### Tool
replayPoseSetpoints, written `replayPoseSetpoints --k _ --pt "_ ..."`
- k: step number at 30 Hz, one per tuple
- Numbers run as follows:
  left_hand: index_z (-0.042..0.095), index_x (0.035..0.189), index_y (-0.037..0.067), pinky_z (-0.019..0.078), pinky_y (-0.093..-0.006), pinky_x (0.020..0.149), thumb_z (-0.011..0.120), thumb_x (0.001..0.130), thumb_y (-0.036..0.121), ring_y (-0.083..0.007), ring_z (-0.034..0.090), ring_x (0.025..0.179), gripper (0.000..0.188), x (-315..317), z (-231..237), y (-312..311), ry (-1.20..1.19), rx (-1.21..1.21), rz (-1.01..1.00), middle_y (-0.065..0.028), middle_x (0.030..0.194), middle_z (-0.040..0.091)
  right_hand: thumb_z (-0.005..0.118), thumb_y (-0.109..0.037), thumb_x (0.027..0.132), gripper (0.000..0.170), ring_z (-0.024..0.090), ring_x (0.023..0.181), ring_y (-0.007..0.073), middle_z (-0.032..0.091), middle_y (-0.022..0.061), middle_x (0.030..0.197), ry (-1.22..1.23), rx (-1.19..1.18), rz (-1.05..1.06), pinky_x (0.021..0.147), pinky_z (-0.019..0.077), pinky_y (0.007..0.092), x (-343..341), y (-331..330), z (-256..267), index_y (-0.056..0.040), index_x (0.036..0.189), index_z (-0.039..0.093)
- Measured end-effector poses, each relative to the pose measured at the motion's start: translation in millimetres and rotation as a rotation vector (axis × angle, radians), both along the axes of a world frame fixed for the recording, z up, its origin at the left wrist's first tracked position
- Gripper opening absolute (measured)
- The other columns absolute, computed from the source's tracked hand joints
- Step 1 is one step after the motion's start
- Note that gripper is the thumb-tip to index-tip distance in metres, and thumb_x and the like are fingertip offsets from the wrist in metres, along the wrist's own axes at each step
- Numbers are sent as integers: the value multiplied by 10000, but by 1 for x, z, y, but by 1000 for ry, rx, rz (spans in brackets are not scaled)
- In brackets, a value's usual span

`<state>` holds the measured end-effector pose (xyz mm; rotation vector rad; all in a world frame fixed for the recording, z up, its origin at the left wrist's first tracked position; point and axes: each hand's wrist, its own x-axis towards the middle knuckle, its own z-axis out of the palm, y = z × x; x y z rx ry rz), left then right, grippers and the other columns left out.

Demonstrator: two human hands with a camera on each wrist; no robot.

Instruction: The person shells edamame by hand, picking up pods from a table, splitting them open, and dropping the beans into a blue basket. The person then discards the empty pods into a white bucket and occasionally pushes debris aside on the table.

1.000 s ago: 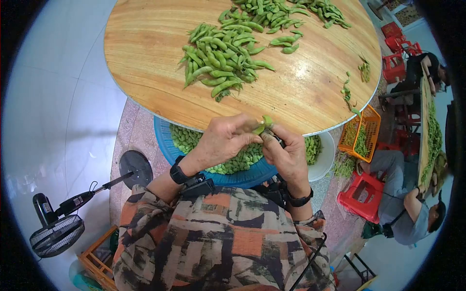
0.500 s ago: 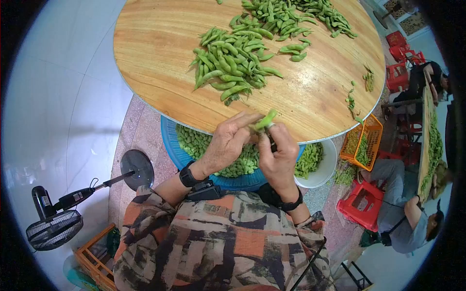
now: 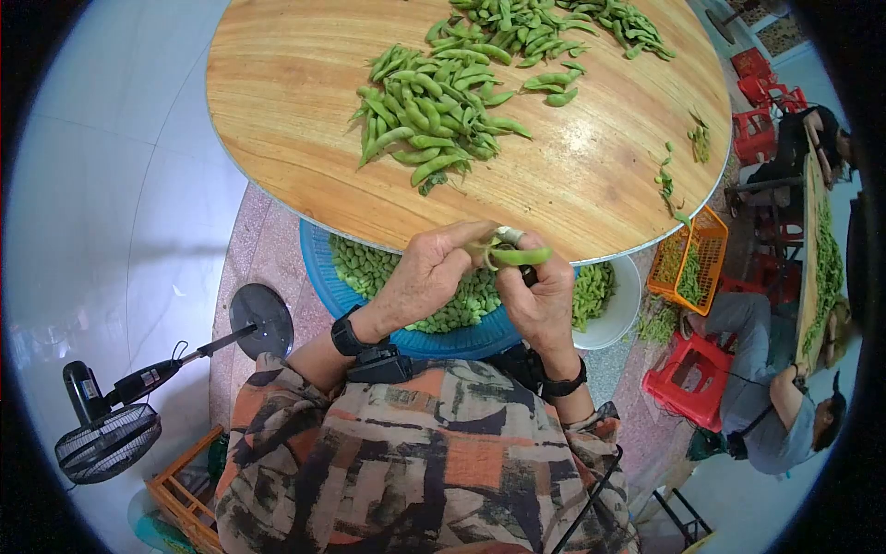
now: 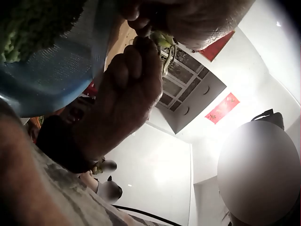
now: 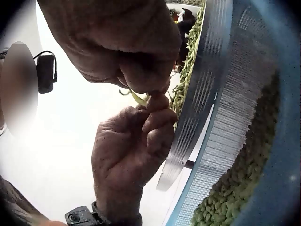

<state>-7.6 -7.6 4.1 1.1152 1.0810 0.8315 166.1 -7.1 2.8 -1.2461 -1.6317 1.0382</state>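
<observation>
A green soybean pod (image 3: pixel 524 257) lies crosswise between the two hands, just off the near edge of the round table. My right hand (image 3: pixel 543 305) holds it in curled fingers. A pale wrap shows on one finger, and a small black object (image 3: pixel 528 274) sits between thumb and fingers. My left hand (image 3: pixel 426 277) pinches the left end of the pod with thumb and forefinger. Below the hands stands a blue basket (image 3: pixel 317 268) of shelled green beans (image 3: pixel 365 272). In the right wrist view the two hands' fingertips meet around a thin green piece (image 5: pixel 137 98).
A pile of pods (image 3: pixel 420 115) lies on the wooden tabletop (image 3: pixel 286 120), with more behind. Right of the basket is a white bucket (image 3: pixel 628 309) with green pods. An orange crate (image 3: pixel 711 249), a red stool (image 3: pixel 688 379) and seated people are at right; a fan (image 3: pixel 111 439) stands left.
The pod has swung from pointing up and away to lying sideways, toward the right. Both hands have stayed close together, and the right fingers have shifted their hold. The head view has moved slightly.
</observation>
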Motion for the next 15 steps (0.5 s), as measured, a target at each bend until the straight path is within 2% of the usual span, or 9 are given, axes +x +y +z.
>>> replayPoseSetpoints --k 3,5,6,8,9,12,13,14,15 --pt "497 1389 -15 390 -179 622 371 901 -3 -47 425 707 505 0 2 1 -18 42 -48 -9 911 571 587 3 894 130 485 574 71 572 8 729 296 -271 -19 506 392 236 4 -1 0 26 1002 656" --pt "473 1384 -17 516 -300 765 402 882 -6 -171 620 822 507 -4 5 0 -173 -128 -100 -99 1018 646 566 -22 935 154 443 522 49 555 -15 688 476 -527 -20 467 354 212 14 3 8 33 1044 660" --pt "473 1384 -17 516 -300 765 402 882 -6 -171 620 822 507 -7 7 -1 -173 -129 -101 -99 1018 646 566 -22 935 154 443 522 49 555 -15 688 476 -528 -22 467 354 212 21 3 12 33 1044 660" --pt "420 1424 1 533 -304 763 408 885 -18 -187 649 844 539 -17 10 -2 -84 89 -405 -128 1059 664 554 -32 950 177 426 513 31 527 -29 656 481 -497 -10 452 324 204 42 2 20 38 1074 660" --pt "538 1335 11 546 -323 764 483 912 4 -193 669 871 427 -27 12 1 -10 267 -537 -140 1056 682 572 -30 930 195 433 521 27 541 -29 678 444 -440 3 452 315 205 57 1 24 44 1088 659" --pt "652 1165 -1 541 -318 788 591 915 63 -201 683 913 265 -54 15 9 185 438 -566 -130 1052 699 583 -18 902 200 434 532 28 563 -22 731 232 -319 -131 462 306 201 110 -14 26 48 1072 664" --pt "694 1001 -15 534 -327 785 663 885 107 -230 686 913 171 -53 30 10 263 190 -323 -135 1008 703 587 -11 891 203 437 537 27 579 -17 756 185 -284 -155 465 305 199 128 -18 26 50 1069 665" --pt "694 1001 -15 534 -327 785 663 885 107 -230 686 913 171 -53 28 16 263 190 -320 -135 1008 703 589 -5 886 206 425 552 14 595 -19 800 94 -249 -165 467 290 190 147 -22 23 39 1070 672" --pt "690 992 -13 531 -338 773 666 876 99 -261 679 905 163 -55 23 27 438 327 -82 -143 986 690 594 -2 873 238 531 548 93 663 54 807 -39 -271 -150 486 378 245 167 -24 23 45 1095 663"
